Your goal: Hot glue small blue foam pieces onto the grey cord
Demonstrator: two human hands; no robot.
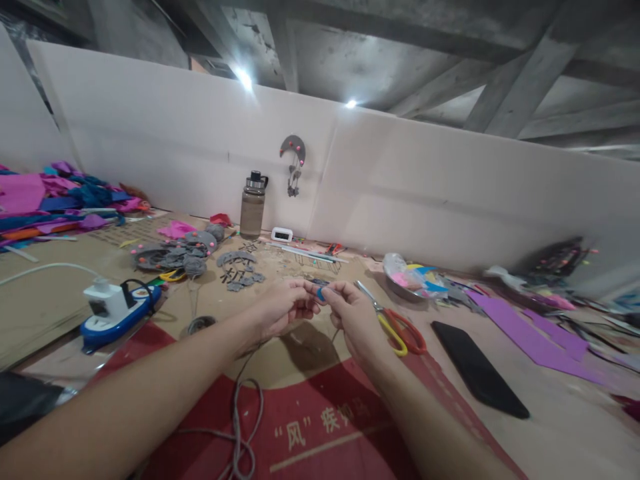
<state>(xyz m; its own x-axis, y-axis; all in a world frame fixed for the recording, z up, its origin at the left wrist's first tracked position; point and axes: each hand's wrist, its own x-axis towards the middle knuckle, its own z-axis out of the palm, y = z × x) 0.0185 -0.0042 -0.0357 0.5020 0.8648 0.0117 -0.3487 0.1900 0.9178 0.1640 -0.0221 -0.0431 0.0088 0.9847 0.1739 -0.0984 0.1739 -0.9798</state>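
Note:
My left hand (pixel 287 308) and my right hand (pixel 354 319) meet over the middle of the table, fingertips almost touching. Between the right thumb and fingers is a small blue piece (pixel 321 293), too small to name. The left fingers are pinched together beside it; what they hold is hidden. A grey cord (pixel 240 427) runs down from beneath the left wrist and lies in loops on the red cardboard (pixel 310 407). Just right of my right hand lie scissors (pixel 400 330) with red and yellow handles.
A black phone (pixel 477 367) and purple felt sheets (pixel 530 327) lie right. A metal bowl (pixel 407 287) holds scraps. Grey felt pieces (pixel 243 270), a bottle (pixel 253 207) and a blue power strip (pixel 120 320) stand left. A moon ornament (pixel 294 150) hangs on the white panel.

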